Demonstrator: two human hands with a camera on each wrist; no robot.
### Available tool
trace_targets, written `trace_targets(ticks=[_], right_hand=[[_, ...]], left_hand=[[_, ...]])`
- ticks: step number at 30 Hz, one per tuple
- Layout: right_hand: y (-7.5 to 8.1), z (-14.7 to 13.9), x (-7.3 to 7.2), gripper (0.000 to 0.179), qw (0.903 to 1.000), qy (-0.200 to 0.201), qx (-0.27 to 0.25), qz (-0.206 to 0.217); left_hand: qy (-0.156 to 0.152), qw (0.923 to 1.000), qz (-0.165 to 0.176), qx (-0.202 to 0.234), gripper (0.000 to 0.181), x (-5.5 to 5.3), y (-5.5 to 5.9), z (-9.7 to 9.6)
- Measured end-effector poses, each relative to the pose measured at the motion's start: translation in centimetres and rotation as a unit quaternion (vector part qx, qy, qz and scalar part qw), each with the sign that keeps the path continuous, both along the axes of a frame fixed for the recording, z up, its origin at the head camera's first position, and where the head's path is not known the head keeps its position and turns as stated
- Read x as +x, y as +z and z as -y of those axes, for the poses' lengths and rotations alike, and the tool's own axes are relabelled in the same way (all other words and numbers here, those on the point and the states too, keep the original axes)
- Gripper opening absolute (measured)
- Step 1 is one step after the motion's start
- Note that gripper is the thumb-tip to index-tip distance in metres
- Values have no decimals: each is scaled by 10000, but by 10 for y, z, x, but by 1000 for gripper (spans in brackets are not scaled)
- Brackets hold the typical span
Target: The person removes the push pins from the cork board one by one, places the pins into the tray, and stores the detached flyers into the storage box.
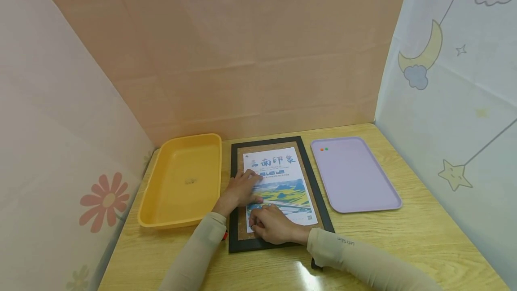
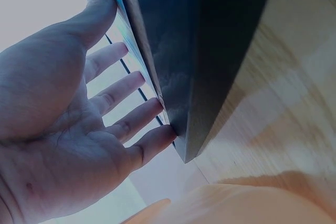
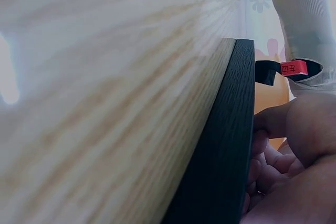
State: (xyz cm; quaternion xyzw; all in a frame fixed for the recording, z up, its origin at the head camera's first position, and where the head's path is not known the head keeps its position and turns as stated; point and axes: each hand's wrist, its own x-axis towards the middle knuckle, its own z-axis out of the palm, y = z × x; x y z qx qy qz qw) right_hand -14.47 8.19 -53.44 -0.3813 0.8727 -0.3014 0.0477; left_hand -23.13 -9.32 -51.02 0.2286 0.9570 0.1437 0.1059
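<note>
On the cork board [image 1: 241,232] with its black frame lies a printed poster [image 1: 278,185], showing blue Chinese lettering above a green and yellow landscape. A small dark pin [image 1: 247,156] sits at its upper left corner. The left hand [image 1: 242,188] rests on the poster's left side, fingers spread and fairly straight; the left wrist view shows its fingertips touching the sheet beside the board's frame [image 2: 173,51]. Over the poster's lower left part is the right hand [image 1: 272,224], its fingers curled. Whether anything is between those fingertips is hidden in both the head and right wrist views.
A deep yellow tray [image 1: 208,156] stands left of the board. To the right is a shallow purple tray [image 1: 359,178] carrying an orange pin [image 1: 322,149] and a green pin [image 1: 326,149]. Everything stands on a wooden table [image 1: 428,237] between fabric-covered walls.
</note>
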Motion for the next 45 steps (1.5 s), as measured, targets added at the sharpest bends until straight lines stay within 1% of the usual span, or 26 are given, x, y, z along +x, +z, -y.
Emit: trace_targets(ticks=[1, 4, 7, 9, 14, 18, 24, 26, 29, 32, 34, 35, 36, 38, 42, 45], right_hand=[[-1, 0, 0, 4, 9999, 30, -36, -92], [-1, 0, 0, 4, 9998, 84, -102, -147], [-2, 0, 0, 4, 9999, 63, -81, -77], [-2, 0, 0, 5, 10000, 53, -75, -18], [-1, -1, 0, 5, 9997, 109, -174, -161], [-1, -1, -1, 5, 9995, 145, -226, -156], [-3, -1, -3, 5, 9997, 161, -161, -53], [-3, -2, -3, 7, 9995, 213, -184, 105], [-10, -4, -6, 10, 9986, 381, -330, 161], [-23, -5, -11, 12, 9972, 525, -512, 107], [-25, -6, -12, 12, 9965, 571, -600, 108], [-24, -6, -12, 13, 9963, 593, -621, 107], [-21, -6, -11, 12, 9961, 596, -630, 160], [-12, -7, -8, 12, 9956, 602, -599, 392], [4, -11, -3, 9, 9920, 550, -460, 1039], [9, -18, 0, 8, 9881, 516, -400, 1390]], left_hand=[[-6, 10000, 5, -14, 72, 1, 2, 0], [0, 10000, 23, 4, 72, 2, 4, 0], [8, 10000, 43, 1, 72, 3, 5, 0], [15, 10000, 28, 29, 72, 3, 5, 0], [27, 10000, 17, 46, 73, 3, 3, 1], [5, 10000, 5, 58, 73, 3, 2, 2], [-29, 9999, 58, 82, 74, 2, -1, 2], [-30, 9999, 49, 85, 74, 2, -1, 2], [-30, 10000, -14, 91, 72, 3, 1, 2], [-12, 9999, -20, 102, 72, 3, 3, 3], [-8, 9999, -12, 107, 72, 3, 2, 3], [-17, 9999, -21, 107, 72, 2, 1, 4], [-25, 10000, 1, 81, 73, 2, 0, 4], [-50, 10000, 7, 81, 73, 1, -2, 4], [-59, 9999, 72, 120, 75, -2, -7, 4], [-45, 9998, 56, 193, 75, -2, -9, 5]])
